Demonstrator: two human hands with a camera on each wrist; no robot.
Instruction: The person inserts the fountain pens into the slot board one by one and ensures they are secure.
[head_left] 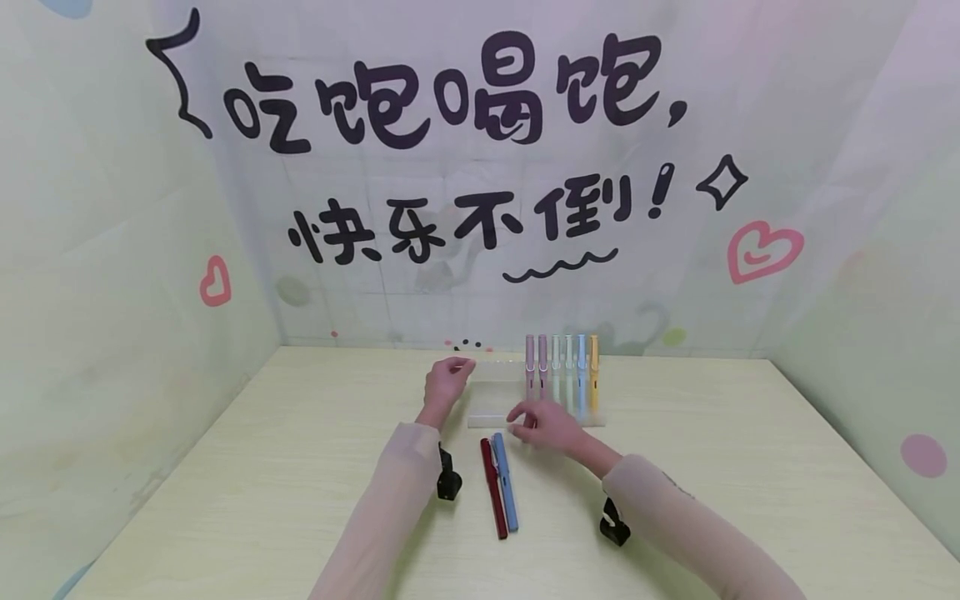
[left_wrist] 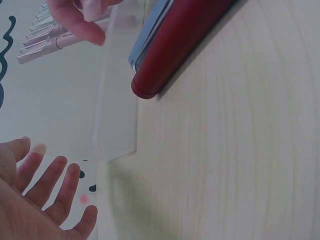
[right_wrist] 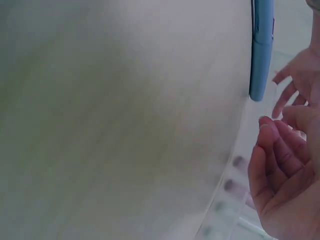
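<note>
A clear acrylic pen stand (head_left: 487, 421) sits at the back of the table, its right part filled with upright pens (head_left: 556, 367) in purple, mint, blue and yellow. My left hand (head_left: 448, 382) is at the stand's left end, fingers spread loosely with nothing in them in the left wrist view. In front of the stand is my right hand (head_left: 547, 423), fingers loosely bent, nothing visible between thumb and fingertips in the right wrist view. A dark red pen (head_left: 494, 492) and a blue pen (head_left: 507, 487) lie side by side on the table between the forearms.
The pale wood table (head_left: 262, 500) ends at a printed fabric backdrop (head_left: 450, 308) with large black characters, and fabric walls rise on both sides. Black wrist cameras (head_left: 448, 479) hang under both sleeves.
</note>
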